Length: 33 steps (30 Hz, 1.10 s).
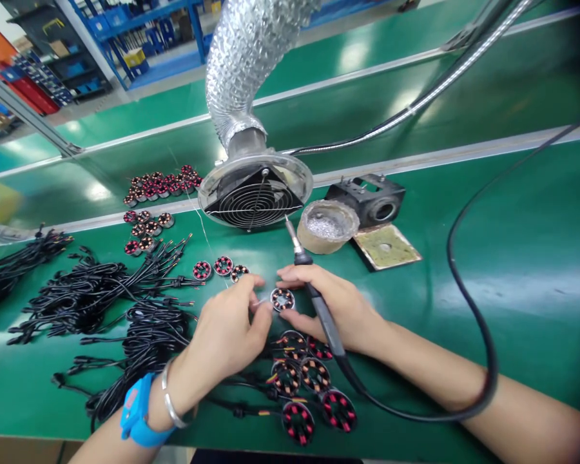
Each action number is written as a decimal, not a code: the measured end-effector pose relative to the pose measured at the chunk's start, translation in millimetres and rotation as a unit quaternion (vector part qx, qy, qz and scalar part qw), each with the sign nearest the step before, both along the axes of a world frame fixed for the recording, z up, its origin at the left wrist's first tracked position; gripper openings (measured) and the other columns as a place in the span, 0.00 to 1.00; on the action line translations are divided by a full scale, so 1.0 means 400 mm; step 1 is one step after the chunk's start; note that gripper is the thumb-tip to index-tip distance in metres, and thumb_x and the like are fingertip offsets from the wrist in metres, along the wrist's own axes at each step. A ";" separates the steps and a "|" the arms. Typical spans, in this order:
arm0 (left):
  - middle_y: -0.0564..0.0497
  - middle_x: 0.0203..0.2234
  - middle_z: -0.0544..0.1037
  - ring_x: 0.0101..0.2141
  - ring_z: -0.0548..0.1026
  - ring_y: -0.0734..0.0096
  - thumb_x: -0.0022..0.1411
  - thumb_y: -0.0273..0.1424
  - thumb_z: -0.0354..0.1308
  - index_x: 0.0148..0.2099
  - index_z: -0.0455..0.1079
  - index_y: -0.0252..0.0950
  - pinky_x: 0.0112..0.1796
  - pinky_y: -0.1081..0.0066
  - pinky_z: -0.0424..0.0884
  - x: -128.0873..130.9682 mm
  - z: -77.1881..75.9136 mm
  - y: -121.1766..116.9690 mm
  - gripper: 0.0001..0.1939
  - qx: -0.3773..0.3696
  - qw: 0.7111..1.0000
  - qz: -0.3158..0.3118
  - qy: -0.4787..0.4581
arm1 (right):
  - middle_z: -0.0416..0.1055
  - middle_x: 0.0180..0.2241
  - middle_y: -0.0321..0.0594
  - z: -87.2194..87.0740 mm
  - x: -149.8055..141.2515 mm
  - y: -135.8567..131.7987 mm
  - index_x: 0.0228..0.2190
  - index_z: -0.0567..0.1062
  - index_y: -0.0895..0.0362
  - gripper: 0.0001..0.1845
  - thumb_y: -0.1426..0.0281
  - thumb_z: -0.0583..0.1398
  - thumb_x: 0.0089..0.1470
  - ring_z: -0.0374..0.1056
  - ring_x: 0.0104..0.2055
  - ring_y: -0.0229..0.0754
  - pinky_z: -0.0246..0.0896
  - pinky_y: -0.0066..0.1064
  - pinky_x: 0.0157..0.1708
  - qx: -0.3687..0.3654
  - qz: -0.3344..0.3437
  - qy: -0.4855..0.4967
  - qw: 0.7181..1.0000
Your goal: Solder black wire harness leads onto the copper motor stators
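Note:
My right hand (343, 309) holds a soldering iron (325, 316), its tip pointing up and away. The thumb and fingertips of that same hand sit around a small motor stator (283, 299) with copper windings. My left hand (232, 325) is closed at the stator's left side, thumb and forefinger pinched. A thin strand of solder wire (203, 229) runs down to this hand; its end between the fingers is hard to see. Just beyond the left hand lie a few more stators (223, 265). Below both hands are several stators with cables (298, 422).
Bundles of black cables (77, 296) cover the left side. More stators (162, 183) are grouped behind them. A fume extractor fan (256, 200) hangs ahead on a foil duct (236, 64). Right of it stand a solder-filled bowl (327, 225), a black iron stand (367, 200) and a sponge tray (386, 247).

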<state>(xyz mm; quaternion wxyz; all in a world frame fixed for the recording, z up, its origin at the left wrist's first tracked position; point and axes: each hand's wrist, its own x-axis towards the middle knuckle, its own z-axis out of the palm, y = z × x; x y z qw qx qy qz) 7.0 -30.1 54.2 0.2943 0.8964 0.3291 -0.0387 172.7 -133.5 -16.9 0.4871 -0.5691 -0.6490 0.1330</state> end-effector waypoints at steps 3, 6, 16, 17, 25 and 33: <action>0.48 0.30 0.77 0.34 0.76 0.57 0.60 0.43 0.55 0.44 0.68 0.37 0.34 0.65 0.66 0.037 0.006 0.010 0.16 0.073 0.997 -0.004 0.036 | 0.69 0.45 0.44 0.003 0.003 0.002 0.50 0.63 0.55 0.24 0.75 0.60 0.51 0.71 0.45 0.44 0.70 0.33 0.43 0.010 0.028 -0.003 1.000; 0.49 0.25 0.75 0.30 0.74 0.57 0.58 0.45 0.55 0.35 0.68 0.38 0.31 0.66 0.62 0.074 -0.002 0.017 0.15 0.116 0.991 -0.012 0.068 | 0.69 0.42 0.43 0.004 0.003 0.004 0.49 0.63 0.55 0.24 0.75 0.59 0.50 0.70 0.42 0.43 0.69 0.32 0.40 0.004 0.018 -0.002 1.000; 0.57 0.20 0.61 0.23 0.59 0.75 0.58 0.35 0.48 0.26 0.58 0.37 0.26 0.75 0.56 0.031 -0.024 0.097 0.10 -0.094 0.995 0.036 -0.012 | 0.68 0.40 0.42 0.008 0.014 0.010 0.46 0.64 0.57 0.23 0.77 0.59 0.47 0.67 0.41 0.44 0.66 0.34 0.41 0.012 0.000 0.019 1.000; 0.57 0.20 0.61 0.23 0.59 0.75 0.58 0.36 0.48 0.26 0.59 0.37 0.26 0.75 0.56 0.033 -0.019 0.103 0.11 -0.108 0.993 0.040 -0.016 | 0.68 0.40 0.42 0.008 0.015 0.010 0.46 0.64 0.56 0.23 0.77 0.58 0.46 0.67 0.41 0.44 0.66 0.34 0.41 0.014 -0.001 0.024 1.000; 0.57 0.19 0.62 0.22 0.58 0.76 0.54 0.38 0.52 0.25 0.61 0.36 0.24 0.75 0.53 0.100 -0.015 0.092 0.12 -0.142 0.990 -0.004 0.025 | 0.69 0.40 0.43 0.015 0.020 0.007 0.44 0.63 0.57 0.21 0.78 0.57 0.46 0.68 0.41 0.43 0.65 0.33 0.40 0.018 0.014 0.044 0.999; 0.59 0.17 0.58 0.19 0.53 0.80 0.53 0.40 0.55 0.27 0.62 0.35 0.22 0.76 0.50 0.068 -0.017 0.087 0.13 -0.228 0.969 0.086 -0.031 | 0.69 0.40 0.41 0.013 0.028 0.007 0.44 0.63 0.56 0.22 0.79 0.57 0.45 0.68 0.40 0.43 0.65 0.33 0.39 0.009 0.011 0.044 0.999</action>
